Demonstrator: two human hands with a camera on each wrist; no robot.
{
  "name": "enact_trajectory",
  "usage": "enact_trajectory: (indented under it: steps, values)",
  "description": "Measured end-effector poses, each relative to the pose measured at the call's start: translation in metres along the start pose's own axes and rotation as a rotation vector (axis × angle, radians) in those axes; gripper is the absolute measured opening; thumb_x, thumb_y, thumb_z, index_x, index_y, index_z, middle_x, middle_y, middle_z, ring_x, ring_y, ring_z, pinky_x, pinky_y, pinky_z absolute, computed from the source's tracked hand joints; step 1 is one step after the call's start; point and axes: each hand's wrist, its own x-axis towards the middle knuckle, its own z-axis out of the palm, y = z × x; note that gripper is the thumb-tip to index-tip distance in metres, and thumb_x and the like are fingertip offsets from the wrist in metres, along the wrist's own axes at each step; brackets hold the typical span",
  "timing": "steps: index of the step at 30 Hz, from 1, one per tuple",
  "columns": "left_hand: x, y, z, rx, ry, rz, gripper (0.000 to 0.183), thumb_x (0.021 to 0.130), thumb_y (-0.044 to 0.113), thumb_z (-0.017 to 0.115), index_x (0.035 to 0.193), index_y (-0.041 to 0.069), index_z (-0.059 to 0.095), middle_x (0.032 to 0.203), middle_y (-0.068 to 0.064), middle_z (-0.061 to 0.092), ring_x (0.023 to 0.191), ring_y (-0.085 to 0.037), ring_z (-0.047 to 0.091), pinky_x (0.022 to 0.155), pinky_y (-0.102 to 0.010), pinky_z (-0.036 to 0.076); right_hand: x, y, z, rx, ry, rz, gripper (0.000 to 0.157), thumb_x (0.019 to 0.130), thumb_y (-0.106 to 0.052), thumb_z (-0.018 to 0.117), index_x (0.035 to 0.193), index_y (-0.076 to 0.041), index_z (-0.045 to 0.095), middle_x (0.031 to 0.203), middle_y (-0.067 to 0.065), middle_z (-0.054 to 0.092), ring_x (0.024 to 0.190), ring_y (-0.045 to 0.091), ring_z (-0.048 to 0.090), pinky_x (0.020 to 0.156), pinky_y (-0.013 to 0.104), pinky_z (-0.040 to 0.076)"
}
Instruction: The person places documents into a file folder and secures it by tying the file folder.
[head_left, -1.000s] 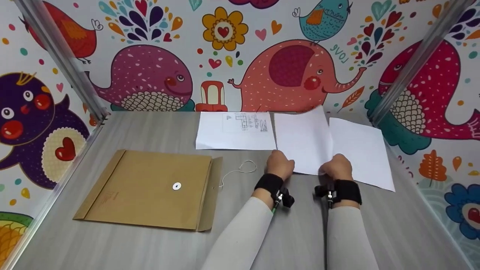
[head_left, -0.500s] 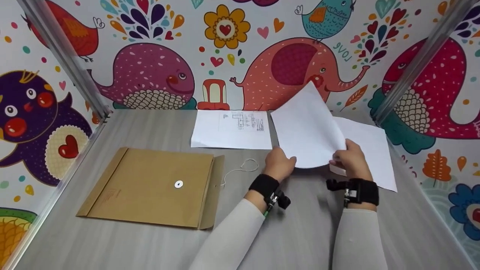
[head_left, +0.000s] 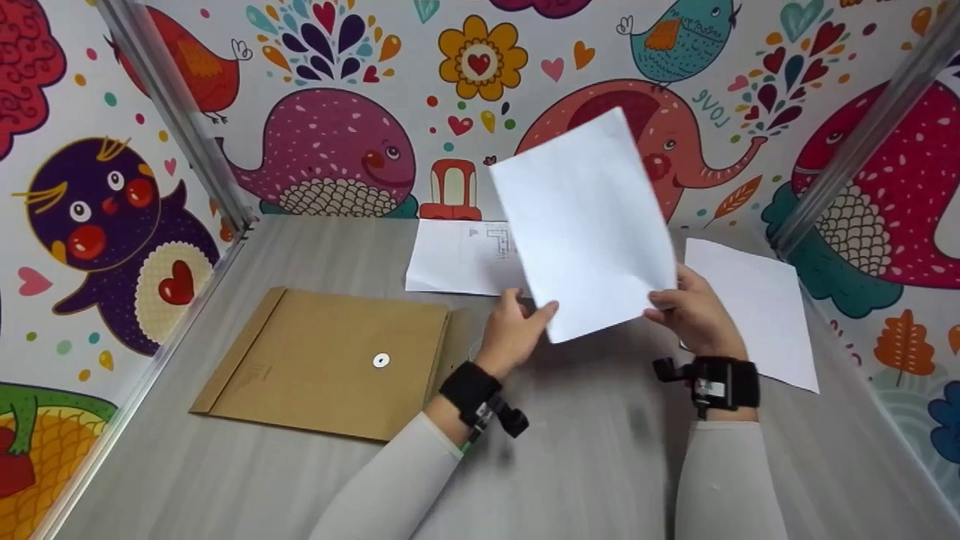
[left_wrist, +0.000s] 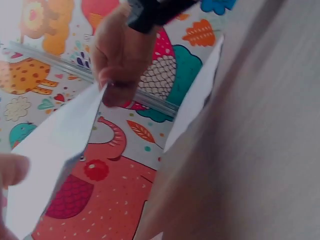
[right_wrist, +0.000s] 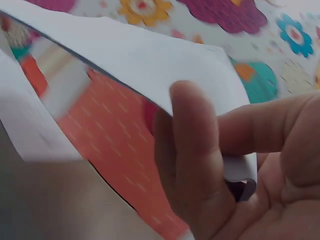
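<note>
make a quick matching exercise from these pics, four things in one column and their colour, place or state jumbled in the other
Things
1. raised sheet
2. envelope
3. sheet with a printed drawing
4. button

Descriptions
A. partly hidden behind the raised sheet
B. round and white
C. pinched by the left hand and the right hand
D. brown, lying on the table

Pairs: 1-C, 2-D, 3-A, 4-B
</note>
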Motion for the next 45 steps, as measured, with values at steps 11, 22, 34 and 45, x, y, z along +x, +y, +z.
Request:
enact_trajectory:
  steps: [11, 22, 34, 45]
  values:
    - [0.005, -0.010, -0.040, -0.523, 0.236, 0.112, 0.047, 0.092, 0.009, 0.066, 0.136, 0.008, 0.048, 0.132, -0.010, 0.061, 0.122, -0.023, 0.060, 0.105, -0.037, 0.049, 0.030, 0.037, 0.069, 0.147, -0.157, 0.092, 0.052, 0.093, 0.005, 0.059, 0.139, -0.012, 0.043, 0.110, 0.007, 0.061, 0.084, 0.016, 0.068, 0.071, 0.023, 0.059]
    - [0.010, -0.014, -0.071, -0.770, 0.126, -0.021, 0.041, 0.092, 0.007, 0.067, 0.127, -0.003, 0.048, 0.110, -0.012, 0.063, 0.096, -0.023, 0.066, 0.087, -0.037, 0.058, 0.040, 0.066, 0.087, 0.175, -0.274, 0.065, 0.061, 0.093, 0.009, 0.058, 0.147, -0.011, 0.035, 0.123, 0.011, 0.056, 0.094, 0.018, 0.068, 0.077, 0.029, 0.061]
    - [-0.003, 0.002, -0.085, -0.167, 0.443, 0.312, 0.033, 0.092, 0.012, 0.068, 0.118, -0.007, 0.063, 0.111, -0.020, 0.071, 0.106, -0.028, 0.068, 0.093, -0.044, 0.055, 0.042, 0.055, 0.087, 0.006, -0.015, 0.075, 0.030, 0.097, -0.001, 0.056, 0.124, -0.006, 0.043, 0.104, 0.006, 0.055, 0.085, 0.017, 0.068, 0.083, 0.032, 0.060]
    - [-0.011, 0.003, -0.086, 0.262, 0.617, 0.760, 0.026, 0.095, 0.001, 0.063, 0.120, 0.003, 0.070, 0.103, -0.012, 0.070, 0.099, -0.023, 0.070, 0.091, -0.038, 0.058, 0.033, 0.036, 0.083, 0.276, -0.222, -0.051, 0.021, 0.106, -0.018, 0.046, 0.116, -0.007, 0.062, 0.100, 0.008, 0.070, 0.089, 0.020, 0.073, 0.087, 0.033, 0.059]
